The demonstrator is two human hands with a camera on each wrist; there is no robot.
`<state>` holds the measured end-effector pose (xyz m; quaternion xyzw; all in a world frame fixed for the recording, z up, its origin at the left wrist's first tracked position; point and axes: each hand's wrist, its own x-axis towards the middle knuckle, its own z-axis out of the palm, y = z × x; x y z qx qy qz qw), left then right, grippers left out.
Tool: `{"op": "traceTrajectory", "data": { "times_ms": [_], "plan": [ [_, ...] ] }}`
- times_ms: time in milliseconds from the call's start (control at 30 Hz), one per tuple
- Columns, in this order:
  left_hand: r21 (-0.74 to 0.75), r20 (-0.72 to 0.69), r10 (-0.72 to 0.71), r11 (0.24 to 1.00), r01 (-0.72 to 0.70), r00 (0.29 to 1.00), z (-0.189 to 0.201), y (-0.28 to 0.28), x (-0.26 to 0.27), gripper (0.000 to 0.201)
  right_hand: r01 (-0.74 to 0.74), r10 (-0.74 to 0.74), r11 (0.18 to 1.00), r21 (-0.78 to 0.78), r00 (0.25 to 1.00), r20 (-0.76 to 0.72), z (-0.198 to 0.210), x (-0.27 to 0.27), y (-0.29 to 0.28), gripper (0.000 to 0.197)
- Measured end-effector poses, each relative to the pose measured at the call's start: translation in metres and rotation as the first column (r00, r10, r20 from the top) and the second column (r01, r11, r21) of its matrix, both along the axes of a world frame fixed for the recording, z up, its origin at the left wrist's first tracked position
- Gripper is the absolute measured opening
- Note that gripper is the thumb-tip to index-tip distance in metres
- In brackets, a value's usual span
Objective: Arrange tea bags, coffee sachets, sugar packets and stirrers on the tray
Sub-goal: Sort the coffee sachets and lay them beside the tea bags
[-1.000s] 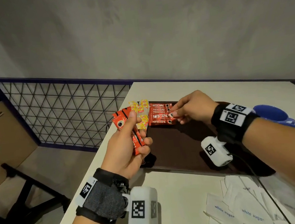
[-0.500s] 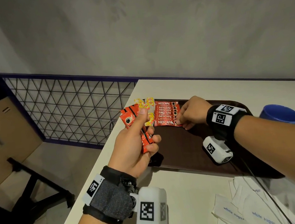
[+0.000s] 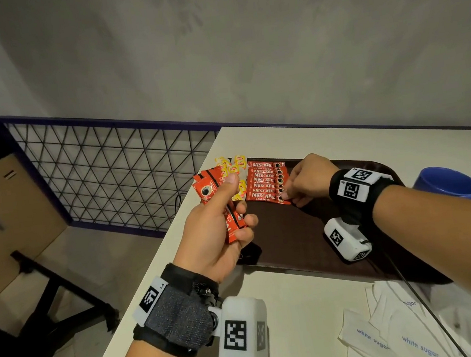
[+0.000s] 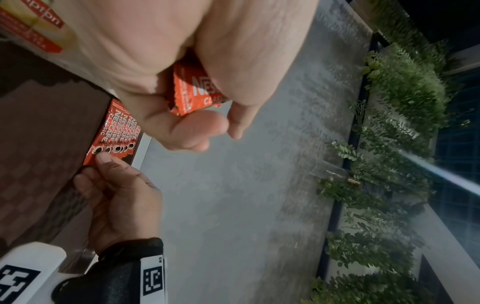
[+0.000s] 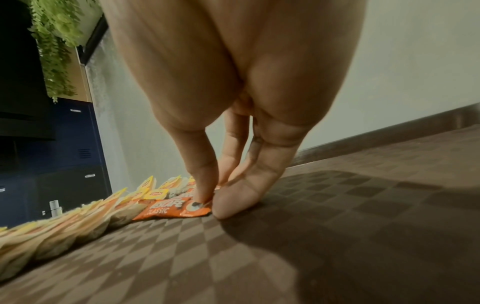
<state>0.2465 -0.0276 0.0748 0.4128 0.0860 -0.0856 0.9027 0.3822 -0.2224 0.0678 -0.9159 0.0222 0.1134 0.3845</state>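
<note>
- Coffee step in hand: right hand [image 3: 308, 180] pinches the nearest coffee sachet [image 3: 269, 198] of the overlapped row on the tray [image 3: 293, 236].
- Left hand [image 3: 219, 227] clutches spare sachets [image 3: 215, 189].
- Next, I judge: release, take another sachet.

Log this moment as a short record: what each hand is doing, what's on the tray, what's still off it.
left hand: holds spare coffee sachets above the table
right hand: pinches the nearest sachet of the coffee row
tray: coffee row, tea bags at its left end
off tray: sugar packets, blue cup
stirrers: none visible
</note>
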Motion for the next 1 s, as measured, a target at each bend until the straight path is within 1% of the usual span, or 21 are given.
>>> {"op": "traceTrajectory", "data": {
  "times_ms": [67, 133, 167, 200, 267, 367, 433, 467, 567, 700, 767, 867, 933, 1000],
  "plan": [
    [-0.014, -0.027, -0.016, 1.000, 0.016, 1.000, 0.001, 0.001, 0.000, 0.013, -0.001, 0.001, 1.000, -0.003, 1.000, 0.007, 0.001, -0.001, -0.001, 0.019],
    [-0.037, -0.043, -0.040, 0.999, 0.038, 0.998, 0.001, 0.002, 0.001, 0.003, -0.004, 0.005, 1.000, -0.026, 0.998, 0.064, 0.006, -0.004, -0.002, 0.018],
    [-0.038, -0.040, -0.042, 0.998, 0.040, 0.998, 0.000, 0.002, 0.001, 0.006, -0.008, 0.010, 1.000, -0.020, 0.994, 0.111, 0.010, -0.007, -0.001, 0.018],
    [-0.027, -0.033, -0.041, 0.999, 0.040, 0.999, 0.000, 0.002, 0.000, 0.012, -0.024, 0.022, 1.000, 0.013, 0.987, 0.158, 0.015, -0.011, 0.000, 0.018],
    [0.020, -0.009, -0.039, 0.999, 0.039, 0.999, 0.000, 0.001, -0.002, 0.019, -0.098, 0.066, 0.985, 0.143, 0.975, 0.213, 0.028, -0.025, 0.006, 0.022],
    [0.103, 0.040, -0.092, 0.991, 0.087, 0.995, 0.002, -0.001, -0.006, 0.018, -0.240, 0.161, 0.903, 0.356, 0.958, 0.237, 0.051, -0.053, 0.016, 0.032],
    [0.166, 0.065, -0.126, 0.980, 0.113, 0.990, 0.003, -0.002, -0.008, 0.019, -0.313, 0.223, 0.852, 0.419, 0.942, 0.251, 0.064, -0.070, 0.017, 0.042],
    [0.194, 0.074, -0.133, 0.974, 0.116, 0.988, 0.003, -0.003, -0.008, 0.021, -0.341, 0.248, 0.841, 0.421, 0.933, 0.260, 0.069, -0.077, 0.016, 0.042],
    [0.227, 0.093, -0.112, 0.970, 0.089, 0.989, 0.003, -0.005, -0.009, 0.031, -0.366, 0.270, 0.847, 0.386, 0.921, 0.281, 0.073, -0.089, 0.006, 0.027],
    [0.169, 0.068, -0.049, 0.985, 0.037, 0.996, 0.003, -0.006, -0.008, 0.038, -0.330, 0.228, 0.844, 0.423, 0.934, 0.275, 0.069, -0.096, -0.004, 0.018],
    [0.122, 0.042, 0.007, 0.992, -0.012, 0.999, 0.003, -0.006, -0.007, 0.040, -0.317, 0.185, 0.838, 0.445, 0.931, 0.315, 0.068, -0.098, -0.009, 0.011],
    [0.074, 0.018, 0.052, 0.996, -0.054, 0.998, 0.004, -0.005, -0.005, 0.036, -0.341, 0.167, 0.835, 0.432, 0.905, 0.392, 0.067, -0.098, -0.016, 0.013],
    [0.050, 0.019, 0.045, 0.998, -0.046, 0.999, 0.004, -0.005, -0.005, 0.033, -0.367, 0.190, 0.845, 0.390, 0.886, 0.423, 0.065, -0.099, -0.018, 0.017],
    [0.023, 0.039, 0.027, 0.999, -0.028, 0.999, 0.003, -0.006, -0.004, 0.031, -0.388, 0.210, 0.835, 0.390, 0.880, 0.426, 0.062, -0.101, -0.019, 0.015]
  ]
}}
